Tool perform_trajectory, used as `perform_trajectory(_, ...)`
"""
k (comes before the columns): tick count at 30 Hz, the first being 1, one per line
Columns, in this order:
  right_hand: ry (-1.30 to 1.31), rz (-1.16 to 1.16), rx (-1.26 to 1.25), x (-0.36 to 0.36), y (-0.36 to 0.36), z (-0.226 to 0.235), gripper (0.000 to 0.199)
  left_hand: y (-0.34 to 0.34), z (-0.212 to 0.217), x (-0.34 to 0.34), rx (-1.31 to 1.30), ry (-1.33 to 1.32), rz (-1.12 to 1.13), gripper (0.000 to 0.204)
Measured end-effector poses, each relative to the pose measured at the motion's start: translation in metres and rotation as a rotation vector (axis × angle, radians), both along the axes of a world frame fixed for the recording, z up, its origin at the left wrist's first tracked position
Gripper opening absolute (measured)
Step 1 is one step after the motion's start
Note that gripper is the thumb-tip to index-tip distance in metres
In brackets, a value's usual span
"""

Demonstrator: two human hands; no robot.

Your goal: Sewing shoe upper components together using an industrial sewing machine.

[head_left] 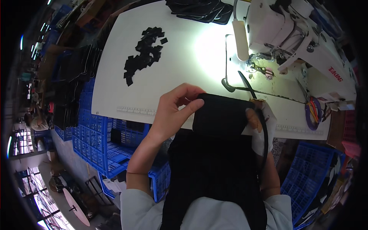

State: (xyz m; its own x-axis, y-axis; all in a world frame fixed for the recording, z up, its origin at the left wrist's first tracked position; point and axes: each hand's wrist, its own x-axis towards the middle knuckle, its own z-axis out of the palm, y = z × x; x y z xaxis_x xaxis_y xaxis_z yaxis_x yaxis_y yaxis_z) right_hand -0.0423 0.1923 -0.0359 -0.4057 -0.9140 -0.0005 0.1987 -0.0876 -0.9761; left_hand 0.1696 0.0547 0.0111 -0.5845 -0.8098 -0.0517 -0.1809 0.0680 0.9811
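Workshop floor at far left, dim, with dark stacked goods (pixel 73 76) piled beside the tabletop (pixel 115 96). Blue crates (pixel 103 142) stand under the tabletop's near-left edge; another blue crate (pixel 310 168) sits at lower right.

Tabletop: white, brightly lit near its middle, with a printed ruler strip (pixel 134 111) along the near edge. Heap of small black squares (pixel 145 53) lies on its left-centre part, well apart from the hands. Stack of black panels (pixel 203 11) at the far edge, centre. Lamp (pixel 240 38) hangs over the lit patch. Black scissors (pixel 241 84) lie just beyond the held fabric. Sewing machine (pixel 299 34), white, occupies the right end. A purple ring (pixel 312 111) with coloured items on it lies near the right edge.

Fabric (pixel 222 117): black, flat, roughly rectangular at its top, faint grid texture; held up over the tabletop's near edge and running down toward the person's lap, where it merges with more dark cloth.

Left hand (pixel 172 113): fingers together, pinched on the fabric's upper-left corner, thumb under, forefinger over.

Right hand (pixel 262 122): wrapped in white covering, fingers closed on the fabric's right edge; a black cord (pixel 265 142) runs along that side.
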Motion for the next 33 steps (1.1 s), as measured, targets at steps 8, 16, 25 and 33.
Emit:
perform_trajectory(8,0.329,0.107,0.254,-0.005,0.006,0.023,0.022,-0.042,0.009,-0.005,-0.16,-0.109,0.104,0.016)
perform_trajectory(16,0.602,0.035,0.296,-0.03,0.04,0.016,0.013,-0.249,0.048,-0.061,-0.162,0.184,0.46,0.036)
perform_trajectory(25,0.936,-0.203,0.21,-0.055,0.046,-0.025,0.022,-0.305,0.007,-0.129,0.553,0.15,0.237,0.071)
perform_trajectory(33,-0.054,-0.379,0.314,-0.053,0.062,-0.042,0.018,-0.299,0.018,-0.164,0.469,0.266,-0.041,0.081)
